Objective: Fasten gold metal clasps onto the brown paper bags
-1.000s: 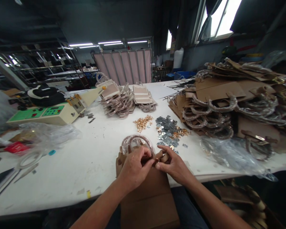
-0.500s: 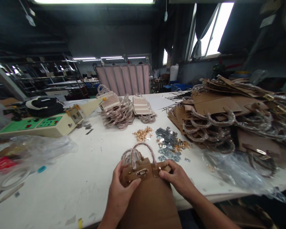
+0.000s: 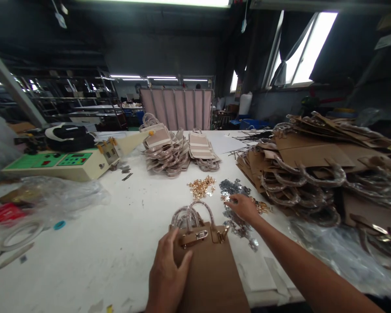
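Observation:
A brown bag (image 3: 210,274) with plastic-wrapped handles (image 3: 200,213) and a metal clasp (image 3: 201,235) lies at the near edge of the white table. My left hand (image 3: 169,265) grips the bag's left upper edge, thumb on its front. Over a pile of grey metal plates (image 3: 231,187), right of the bag's handles, is my right hand (image 3: 243,207), its fingers bent together at the pile; whatever they hold is too small to make out. Small gold pieces (image 3: 200,187) lie in a heap left of that pile.
Stacked brown bags (image 3: 313,152) cover the table's right side, with clear plastic (image 3: 339,248) before them. Two stacks of beige bags (image 3: 166,150) stand further back. At the left are a machine with green panels (image 3: 68,163), crumpled plastic (image 3: 65,193) and a tape roll (image 3: 21,234).
My right hand has let go of the bag's right upper corner and moved up and forward to the grey plates. My left hand stays on the bag. The view has shifted slightly left.

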The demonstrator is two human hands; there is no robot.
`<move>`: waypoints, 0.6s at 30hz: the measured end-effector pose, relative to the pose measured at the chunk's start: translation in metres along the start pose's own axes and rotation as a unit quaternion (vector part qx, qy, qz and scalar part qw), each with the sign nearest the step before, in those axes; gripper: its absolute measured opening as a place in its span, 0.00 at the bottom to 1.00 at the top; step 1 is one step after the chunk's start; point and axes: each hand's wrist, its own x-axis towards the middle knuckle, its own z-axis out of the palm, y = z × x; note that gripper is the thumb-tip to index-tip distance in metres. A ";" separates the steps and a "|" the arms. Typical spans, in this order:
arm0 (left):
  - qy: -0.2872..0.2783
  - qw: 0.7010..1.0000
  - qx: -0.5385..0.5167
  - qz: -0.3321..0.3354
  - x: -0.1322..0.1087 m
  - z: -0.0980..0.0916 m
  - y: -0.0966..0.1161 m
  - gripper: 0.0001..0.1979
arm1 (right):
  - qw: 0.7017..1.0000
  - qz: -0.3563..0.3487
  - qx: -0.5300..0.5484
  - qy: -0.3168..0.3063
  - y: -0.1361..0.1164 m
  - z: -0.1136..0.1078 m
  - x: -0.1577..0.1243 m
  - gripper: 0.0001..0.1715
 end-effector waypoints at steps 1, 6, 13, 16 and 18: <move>0.027 0.999 0.028 0.038 -0.003 -0.002 0.003 0.27 | 1.000 0.001 -0.011 -0.002 0.000 0.006 0.004 0.15; -0.063 0.988 -0.044 0.135 -0.029 -0.002 0.027 0.20 | 1.000 -0.002 -0.026 0.009 -0.001 0.029 0.007 0.10; -0.275 0.935 -0.206 -0.091 -0.032 0.023 0.047 0.14 | 0.993 -0.086 0.048 0.058 -0.030 0.000 -0.038 0.09; -0.219 0.913 -0.309 -0.151 -0.026 0.022 0.049 0.23 | 0.966 -0.178 0.165 0.084 -0.059 -0.010 -0.091 0.09; -0.192 0.906 -0.351 -0.139 -0.028 0.019 0.051 0.27 | 0.942 -0.225 0.235 0.078 -0.076 -0.006 -0.129 0.07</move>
